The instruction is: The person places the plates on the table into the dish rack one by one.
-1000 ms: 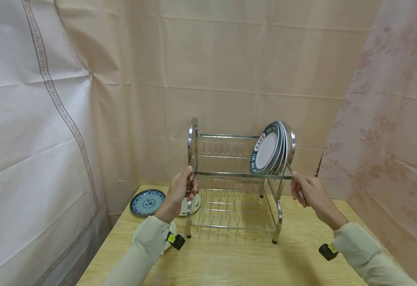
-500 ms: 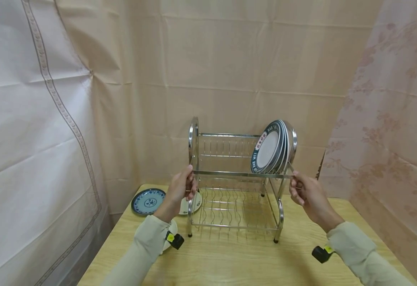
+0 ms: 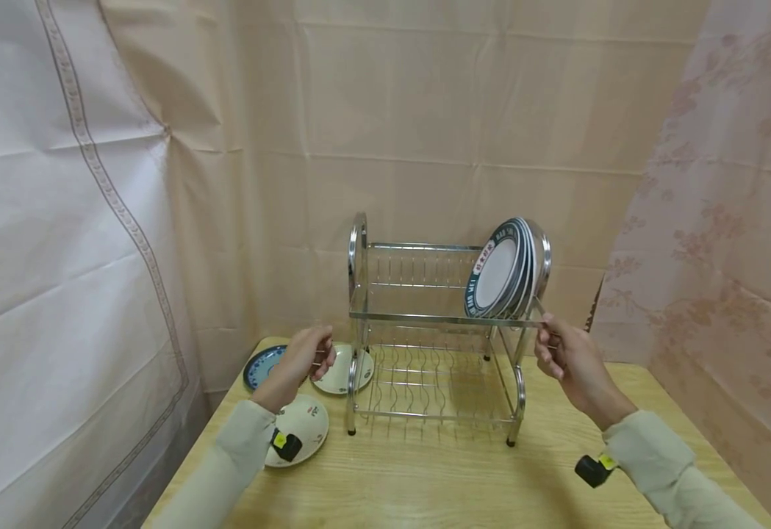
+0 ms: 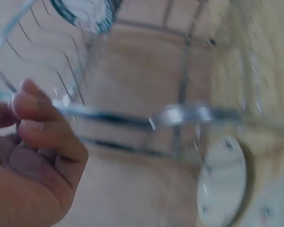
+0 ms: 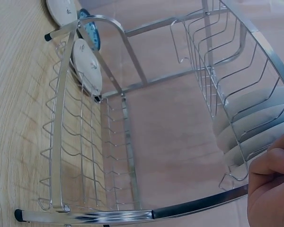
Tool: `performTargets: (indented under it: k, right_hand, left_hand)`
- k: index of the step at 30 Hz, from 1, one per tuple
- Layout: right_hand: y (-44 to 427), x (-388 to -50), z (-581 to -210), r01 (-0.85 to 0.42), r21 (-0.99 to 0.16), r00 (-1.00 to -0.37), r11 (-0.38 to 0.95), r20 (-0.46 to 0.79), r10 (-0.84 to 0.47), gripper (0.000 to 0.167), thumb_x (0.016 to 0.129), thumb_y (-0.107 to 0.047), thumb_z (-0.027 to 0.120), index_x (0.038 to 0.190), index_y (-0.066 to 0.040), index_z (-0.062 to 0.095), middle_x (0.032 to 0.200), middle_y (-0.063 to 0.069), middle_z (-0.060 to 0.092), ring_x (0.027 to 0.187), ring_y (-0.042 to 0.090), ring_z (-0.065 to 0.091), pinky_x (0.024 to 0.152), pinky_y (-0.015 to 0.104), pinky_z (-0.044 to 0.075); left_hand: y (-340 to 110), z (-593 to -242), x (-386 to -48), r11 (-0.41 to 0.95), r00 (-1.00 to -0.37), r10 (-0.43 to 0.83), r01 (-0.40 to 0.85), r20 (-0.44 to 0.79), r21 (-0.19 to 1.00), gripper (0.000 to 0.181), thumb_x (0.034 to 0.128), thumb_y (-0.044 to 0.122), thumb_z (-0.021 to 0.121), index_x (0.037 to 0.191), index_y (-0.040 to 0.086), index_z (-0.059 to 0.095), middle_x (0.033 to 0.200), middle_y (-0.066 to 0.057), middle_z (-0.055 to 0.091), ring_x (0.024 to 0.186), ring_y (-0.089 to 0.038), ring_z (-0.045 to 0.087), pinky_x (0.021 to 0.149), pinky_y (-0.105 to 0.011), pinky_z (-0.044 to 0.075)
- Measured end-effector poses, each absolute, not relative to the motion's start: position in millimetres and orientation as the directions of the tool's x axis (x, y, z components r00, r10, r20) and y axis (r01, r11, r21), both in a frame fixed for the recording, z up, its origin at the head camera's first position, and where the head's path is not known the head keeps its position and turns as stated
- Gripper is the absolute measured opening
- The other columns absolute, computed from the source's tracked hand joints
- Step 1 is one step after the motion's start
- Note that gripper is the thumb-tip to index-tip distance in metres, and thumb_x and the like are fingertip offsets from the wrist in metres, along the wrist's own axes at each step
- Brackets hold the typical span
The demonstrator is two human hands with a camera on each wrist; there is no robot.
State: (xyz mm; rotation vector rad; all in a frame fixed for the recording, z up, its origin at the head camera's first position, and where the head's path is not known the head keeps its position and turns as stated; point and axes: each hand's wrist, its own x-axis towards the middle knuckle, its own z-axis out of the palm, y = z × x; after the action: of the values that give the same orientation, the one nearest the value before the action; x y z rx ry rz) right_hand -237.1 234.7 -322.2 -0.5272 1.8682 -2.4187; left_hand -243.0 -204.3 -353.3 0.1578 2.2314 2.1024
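A two-tier metal dish rack (image 3: 418,317) stands on the wooden table. Several white plates with dark rims (image 3: 495,273) lean on edge at the right end of its upper tier. My right hand (image 3: 572,358) pinches the rack at the front right corner of that tier; the right wrist view shows only part of this hand (image 5: 274,177). Left of the rack, my left hand (image 3: 300,361) hovers with fingers loosely curled, holding nothing. In the blurred left wrist view, the hand (image 4: 42,156) appears beside the rack's side frame.
On the table's left side lie a blue patterned plate (image 3: 261,367), partly covered by my left hand, and two white plates, one (image 3: 340,376) by the rack's left leg and the other (image 3: 309,426) nearer me. Cloth curtains (image 3: 425,110) surround the table.
My left hand has let go of the rack's upper left corner and moved left and slightly down. My right hand keeps its grip, and the rack stands in nearly the same place.
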Motion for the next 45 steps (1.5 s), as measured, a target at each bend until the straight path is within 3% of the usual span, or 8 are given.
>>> performTargets:
  k: [7,13,31,39,45]
  right_hand:
    - [235.4,-235.9,-322.9,-0.163,-0.943,-0.941,-0.291,0.237,-0.24,0.04,0.113,-0.028,0.041,0.08,-0.013,0.059,0.062,-0.003,0.055,0.043,0.005,0.044,0.042,0.015,0.036]
    - [234.2,-236.0,-322.5,-0.169,-0.944,-0.935,-0.282,0.244,-0.259,0.04,0.114,-0.028,0.04,0.081,-0.013,0.058,0.063,-0.003,0.055,0.045,0.005,0.044,0.043,0.016,0.036]
    - [236.9,-237.7,-325.8,-0.181,-0.942,-0.928,-0.284,0.259,-0.266,0.039,0.114,-0.029,0.039,0.084,-0.013,0.059,0.065,-0.003,0.055,0.046,0.006,0.042,0.044,0.016,0.035]
    - [238.0,-237.3,-326.0,-0.188,-0.934,-0.91,-0.304,0.281,-0.303,0.042,0.114,-0.026,0.036,0.082,-0.013,0.059,0.064,-0.003,0.055,0.045,0.007,0.04,0.043,0.018,0.033]
    - [237.6,-237.1,-325.9,-0.197,-0.941,-0.919,-0.276,0.276,-0.283,0.041,0.114,-0.027,0.038,0.081,-0.014,0.059,0.063,-0.004,0.055,0.045,0.008,0.037,0.043,0.018,0.032]
  left_hand:
    - [-252.5,-383.6,-242.5,0.318,-0.983,0.165,-0.025,-0.082,0.948,0.033,0.1097,0.027,0.041,0.091,0.004,0.055,0.075,-0.009,0.059,0.053,-0.015,0.044,0.049,-0.026,0.036]
    - [-291.4,-409.3,-230.0,0.414,-0.988,0.125,-0.031,-0.09,0.91,0.032,0.1104,0.027,0.047,0.093,0.002,0.054,0.08,-0.012,0.061,0.056,-0.016,0.047,0.047,-0.025,0.037]
    - [-334.1,-462.8,-215.9,0.584,-0.982,0.006,-0.15,-0.189,0.798,0.021,0.1037,0.014,0.06,0.087,0.002,0.057,0.075,-0.008,0.059,0.052,-0.013,0.047,0.046,-0.023,0.033]
    - [-340.2,-478.4,-215.1,0.623,-0.97,-0.042,-0.211,-0.237,0.753,0.028,0.1017,0.022,0.064,0.081,0.008,0.053,0.063,-0.004,0.054,0.049,-0.011,0.043,0.044,-0.022,0.031]
    - [-343.3,-485.6,-215.1,0.667,-0.96,-0.071,-0.247,-0.27,0.703,0.032,0.1032,0.029,0.06,0.08,0.008,0.053,0.063,-0.003,0.056,0.051,-0.011,0.046,0.045,-0.022,0.035]
